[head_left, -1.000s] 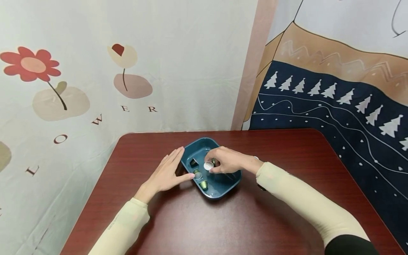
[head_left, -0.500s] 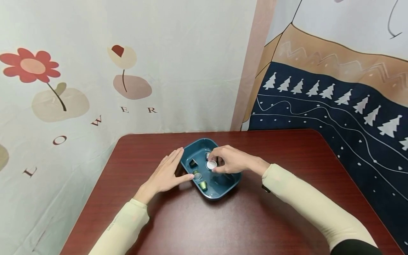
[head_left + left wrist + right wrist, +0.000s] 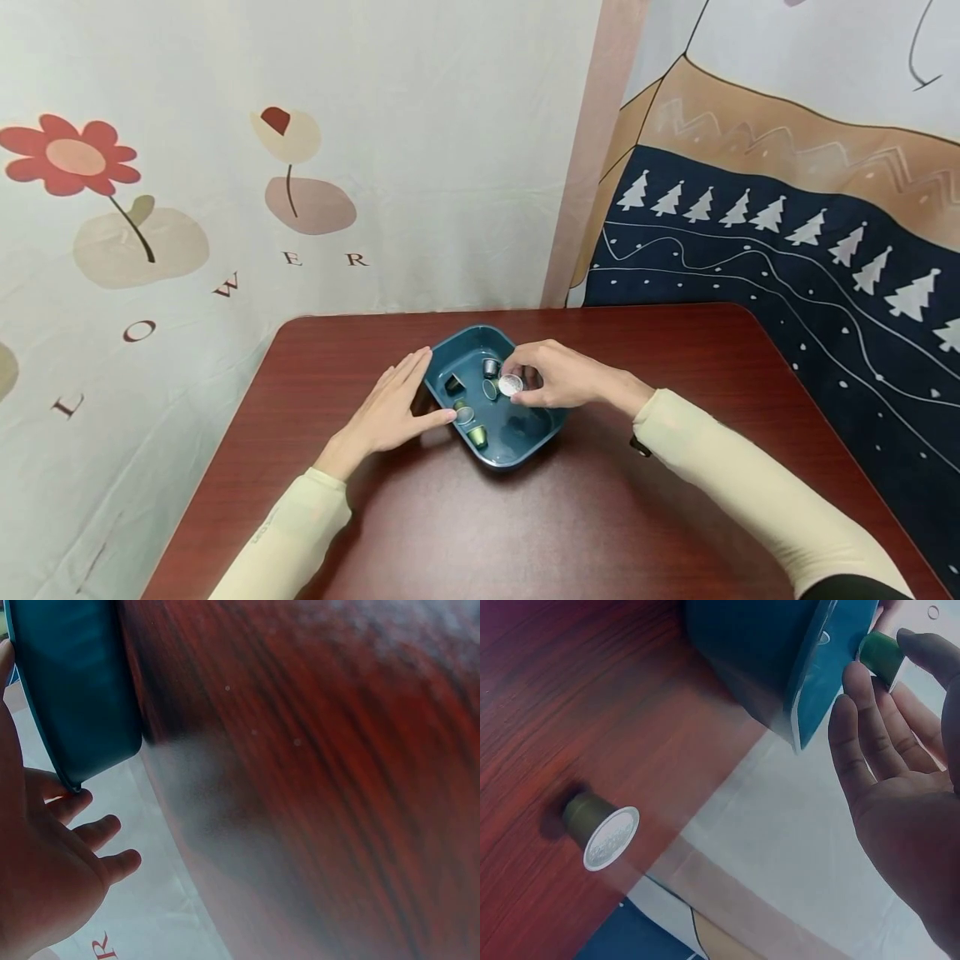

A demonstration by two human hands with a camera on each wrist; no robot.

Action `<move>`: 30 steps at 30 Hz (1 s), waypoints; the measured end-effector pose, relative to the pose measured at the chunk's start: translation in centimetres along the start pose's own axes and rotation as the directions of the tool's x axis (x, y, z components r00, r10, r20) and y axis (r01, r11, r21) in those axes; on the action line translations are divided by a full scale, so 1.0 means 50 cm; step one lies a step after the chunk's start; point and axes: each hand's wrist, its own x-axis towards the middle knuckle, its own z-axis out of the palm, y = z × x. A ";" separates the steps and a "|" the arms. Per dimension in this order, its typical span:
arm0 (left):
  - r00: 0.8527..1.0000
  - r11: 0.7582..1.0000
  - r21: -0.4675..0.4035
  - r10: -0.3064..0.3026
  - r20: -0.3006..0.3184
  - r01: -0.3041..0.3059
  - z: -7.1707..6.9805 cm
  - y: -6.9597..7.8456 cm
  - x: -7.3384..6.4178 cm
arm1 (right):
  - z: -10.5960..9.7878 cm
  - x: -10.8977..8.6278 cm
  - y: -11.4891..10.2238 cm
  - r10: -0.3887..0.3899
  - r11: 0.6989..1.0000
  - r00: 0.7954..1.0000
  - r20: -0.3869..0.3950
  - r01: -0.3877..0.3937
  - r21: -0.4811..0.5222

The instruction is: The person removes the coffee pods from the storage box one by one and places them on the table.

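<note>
My right hand [image 3: 566,372] pinches a green coffee capsule [image 3: 881,656] between thumb and fingers, just over the blue tray [image 3: 521,429]. Its pale foil lid faces me in the head view. With fingers straight, my left hand [image 3: 382,412] rests along the tray's left side, the thumb at the rim. Inside the tray lie several more capsules: a black capsule [image 3: 454,384], a silvery-dark capsule [image 3: 491,367], a clear-rimmed capsule [image 3: 465,414] and a green capsule [image 3: 477,436]. Another round-rimmed capsule [image 3: 491,389] lies beside the held one.
An olive capsule [image 3: 592,817] with a silver lid lies on the table outside the tray, seen in the right wrist view; my right arm hides it in the head view. The reddish-brown table [image 3: 480,533] ends at a printed curtain [image 3: 450,167] behind.
My right hand has moved rightward with the pinched capsule, uncovering the silvery-dark and round-rimmed capsules in the tray. My left hand stays in place.
</note>
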 end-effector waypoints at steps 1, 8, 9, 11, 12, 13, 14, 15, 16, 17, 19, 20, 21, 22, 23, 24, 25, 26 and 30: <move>1.000 1.000 -0.001 -0.001 -0.001 0.001 0.001 0.000 0.001 | -0.002 -0.003 0.001 -0.004 1.000 1.000 -0.007 0.004 0.001; 1.000 1.000 0.004 0.008 -0.007 -0.008 -0.002 0.003 0.000 | -0.012 -0.024 0.008 -0.012 1.000 0.999 -0.038 0.013 0.013; 1.000 1.000 0.003 0.005 -0.003 -0.005 -0.002 0.003 0.000 | -0.014 -0.027 0.009 -0.010 1.000 0.999 -0.040 0.010 0.010; 1.000 1.000 0.000 0.001 0.001 -0.001 -0.002 0.002 0.000 | -0.016 -0.034 0.010 -0.003 1.000 0.999 -0.047 0.003 0.007; 1.000 1.000 0.001 0.003 0.000 -0.003 -0.002 0.002 0.000 | -0.017 -0.037 0.011 0.002 1.000 0.999 -0.051 -0.002 0.006; 1.000 1.000 0.002 0.005 -0.001 -0.005 -0.002 0.002 0.000 | -0.018 -0.041 0.012 0.007 1.000 0.998 -0.056 -0.007 0.006; 1.000 1.000 0.003 0.006 -0.005 -0.006 -0.002 0.002 0.000 | -0.019 -0.044 0.013 0.012 1.000 0.998 -0.061 -0.012 0.008; 1.000 1.000 0.006 0.009 -0.008 -0.009 -0.002 0.002 0.000 | -0.020 -0.047 0.013 0.017 1.000 0.998 -0.065 -0.016 0.011; 1.000 1.000 0.007 0.012 -0.011 -0.012 -0.002 0.002 0.000 | -0.021 -0.051 0.014 0.021 1.000 0.997 -0.068 -0.020 0.015; 1.000 1.000 0.008 0.014 -0.013 -0.014 -0.002 0.003 0.000 | -0.022 -0.055 0.016 0.022 1.000 0.997 -0.071 -0.021 0.020; 1.000 1.000 0.007 0.012 -0.013 -0.011 -0.003 0.004 -0.001 | -0.024 -0.062 0.020 0.021 0.999 0.997 -0.077 -0.018 0.028; 1.000 1.000 0.006 0.011 -0.013 -0.011 -0.003 0.005 -0.001 | -0.025 -0.065 0.022 0.021 0.999 0.997 -0.079 -0.018 0.032; 1.000 1.000 0.006 0.011 -0.014 -0.011 -0.003 0.005 -0.001 | -0.026 -0.069 0.024 0.021 0.999 0.996 -0.083 -0.019 0.034; 1.000 1.000 0.005 0.010 -0.013 -0.010 -0.003 0.006 -0.001 | -0.027 -0.072 0.026 0.021 0.999 0.996 -0.087 -0.018 0.038; 1.000 1.000 0.005 0.009 -0.013 -0.009 -0.003 0.006 -0.002 | -0.027 -0.076 0.029 0.022 0.999 0.996 -0.092 -0.019 0.041; 1.000 1.000 0.006 0.008 -0.013 -0.008 -0.003 0.006 -0.002 | -0.028 -0.079 0.030 0.027 0.999 0.995 -0.096 -0.023 0.046; 1.000 1.000 0.007 0.007 -0.013 -0.007 -0.002 0.005 -0.001 | -0.030 -0.083 0.032 0.031 0.998 0.994 -0.101 -0.026 0.048; 1.000 1.000 0.008 0.007 -0.013 -0.007 -0.002 0.005 -0.001 | -0.031 -0.086 0.033 0.034 0.998 0.994 -0.105 -0.029 0.050; 1.000 1.000 0.006 0.006 -0.013 -0.006 -0.001 0.004 -0.001 | -0.035 -0.099 0.041 0.040 0.998 0.992 -0.119 -0.035 0.043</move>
